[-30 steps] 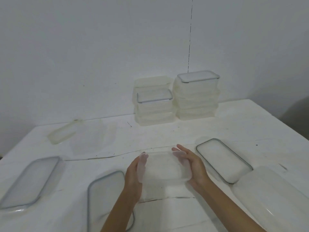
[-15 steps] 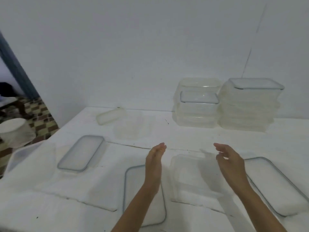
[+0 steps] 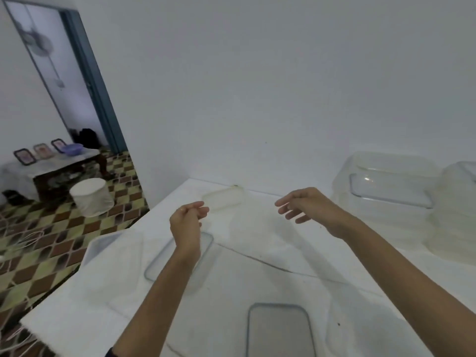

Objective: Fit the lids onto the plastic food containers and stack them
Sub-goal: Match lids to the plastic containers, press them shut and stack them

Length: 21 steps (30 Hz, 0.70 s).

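Left hand: empty, fingers loosely curled, above grey-rimmed clear plastic lid;
Right hand: empty, fingers spread, over white table

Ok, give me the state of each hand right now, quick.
Left hand: fingers loosely curled, empty, raised above the white table.
Right hand: open, fingers spread, empty, also in the air.
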Each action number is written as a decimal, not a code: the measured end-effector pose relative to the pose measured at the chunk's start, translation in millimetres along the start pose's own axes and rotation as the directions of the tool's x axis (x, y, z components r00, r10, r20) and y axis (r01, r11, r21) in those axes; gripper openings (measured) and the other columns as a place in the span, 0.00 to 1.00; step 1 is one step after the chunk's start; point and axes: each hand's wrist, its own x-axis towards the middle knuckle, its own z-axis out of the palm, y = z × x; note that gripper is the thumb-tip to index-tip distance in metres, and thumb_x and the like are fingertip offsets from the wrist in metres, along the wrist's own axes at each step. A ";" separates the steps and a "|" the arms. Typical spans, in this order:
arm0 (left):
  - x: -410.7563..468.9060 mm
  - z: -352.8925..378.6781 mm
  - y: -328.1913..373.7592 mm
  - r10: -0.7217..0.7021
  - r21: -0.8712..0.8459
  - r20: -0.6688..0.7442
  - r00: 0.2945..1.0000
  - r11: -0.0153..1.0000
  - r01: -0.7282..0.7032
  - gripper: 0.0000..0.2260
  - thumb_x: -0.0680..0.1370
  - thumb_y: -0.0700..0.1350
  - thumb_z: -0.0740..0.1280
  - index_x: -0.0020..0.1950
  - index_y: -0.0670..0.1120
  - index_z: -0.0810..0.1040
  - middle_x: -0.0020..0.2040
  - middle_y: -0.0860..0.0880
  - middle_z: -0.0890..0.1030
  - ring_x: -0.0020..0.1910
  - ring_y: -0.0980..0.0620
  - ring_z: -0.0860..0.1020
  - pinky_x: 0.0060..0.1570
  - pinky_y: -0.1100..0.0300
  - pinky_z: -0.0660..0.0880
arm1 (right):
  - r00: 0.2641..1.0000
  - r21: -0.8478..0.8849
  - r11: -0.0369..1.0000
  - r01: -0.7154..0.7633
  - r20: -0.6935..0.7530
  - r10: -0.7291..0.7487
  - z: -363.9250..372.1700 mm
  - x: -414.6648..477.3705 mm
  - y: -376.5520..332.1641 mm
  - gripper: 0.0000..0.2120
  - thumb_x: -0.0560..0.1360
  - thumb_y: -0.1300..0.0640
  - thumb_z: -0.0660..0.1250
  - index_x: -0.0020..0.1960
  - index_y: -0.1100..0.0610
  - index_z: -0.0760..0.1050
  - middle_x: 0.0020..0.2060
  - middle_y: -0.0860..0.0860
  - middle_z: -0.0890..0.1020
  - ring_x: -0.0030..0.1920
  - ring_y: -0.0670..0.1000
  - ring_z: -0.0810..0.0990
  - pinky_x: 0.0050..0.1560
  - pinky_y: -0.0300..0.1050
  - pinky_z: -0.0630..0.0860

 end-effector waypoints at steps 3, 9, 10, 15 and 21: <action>62.9 -2.2 1.6 -0.136 0.111 -0.017 0.991 0.984 0.137 0.12 0.76 0.35 0.57 0.49 0.41 0.80 0.46 0.45 0.82 0.43 0.50 0.77 0.44 0.60 0.72 | 0.998 -0.025 0.998 -0.058 0.002 0.058 13.8 68.8 -9.2 0.10 0.75 0.61 0.61 0.50 0.60 0.81 0.44 0.55 0.82 0.41 0.52 0.77 0.41 0.42 0.72; 150.0 19.8 -8.2 -0.384 0.238 0.053 0.922 0.901 0.362 0.08 0.77 0.39 0.59 0.56 0.40 0.71 0.48 0.41 0.73 0.41 0.47 0.71 0.42 0.55 0.70 | 0.978 -0.022 0.979 -0.200 -0.062 0.199 46.9 196.9 2.4 0.10 0.76 0.61 0.64 0.53 0.64 0.79 0.39 0.56 0.78 0.35 0.54 0.74 0.35 0.43 0.72; 159.5 25.1 -10.9 -0.405 0.253 0.052 0.913 0.890 0.380 0.08 0.77 0.39 0.59 0.55 0.40 0.70 0.45 0.42 0.72 0.39 0.48 0.70 0.45 0.54 0.69 | 0.974 -0.025 0.976 -0.216 -0.078 0.214 52.2 213.8 6.1 0.09 0.76 0.62 0.64 0.53 0.65 0.78 0.38 0.56 0.77 0.33 0.53 0.74 0.34 0.42 0.71; 202.3 47.6 -39.2 -0.526 0.306 0.044 0.849 0.816 0.490 0.10 0.78 0.40 0.60 0.59 0.41 0.68 0.39 0.45 0.66 0.40 0.46 0.68 0.55 0.47 0.70 | 0.947 -0.108 0.943 -0.316 -0.100 0.306 80.8 284.4 36.1 0.05 0.74 0.62 0.61 0.49 0.62 0.73 0.38 0.57 0.73 0.32 0.53 0.70 0.31 0.41 0.68; 230.8 63.1 -80.1 -0.511 0.194 0.000 0.860 0.843 0.501 0.09 0.78 0.38 0.60 0.56 0.39 0.66 0.44 0.42 0.69 0.40 0.46 0.69 0.42 0.52 0.71 | 0.921 -0.087 0.917 -0.390 -0.022 0.390 97.9 322.8 72.0 0.11 0.75 0.61 0.60 0.57 0.63 0.69 0.44 0.56 0.72 0.44 0.54 0.73 0.39 0.43 0.72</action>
